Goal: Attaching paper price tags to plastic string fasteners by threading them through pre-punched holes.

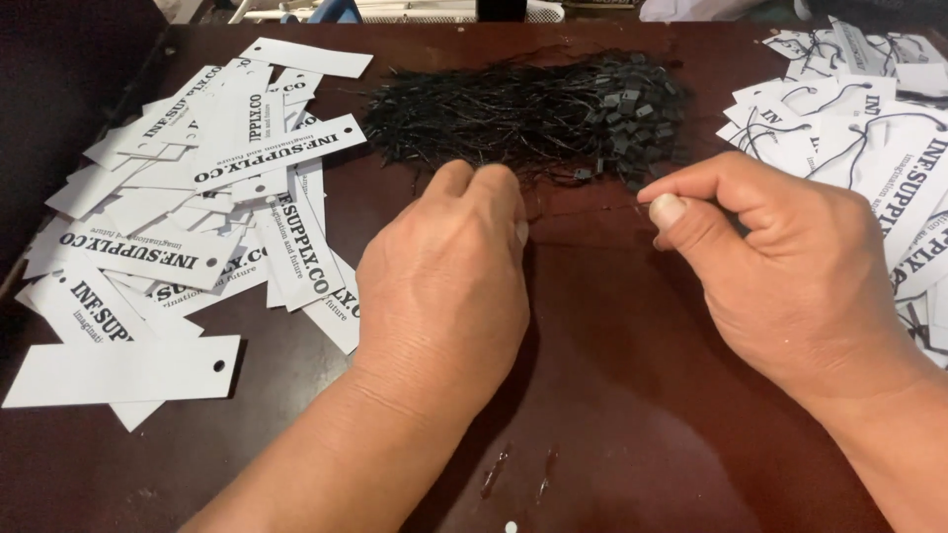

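Black string fasteners: heaped at tabletop far edge. Left hand and right hand, fingers pinched, draw one string taut between them, separating it. Unstrung white tags left edge; strung tags right.

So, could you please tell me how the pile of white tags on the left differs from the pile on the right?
The left pile of tags has bare punched holes and no strings; the right pile of tags has black strings looped through them. The left pile lies wholly in view, while the right pile runs off the frame edge. Both are white rectangular card tags with black print, lying loosely overlapped on the dark table.
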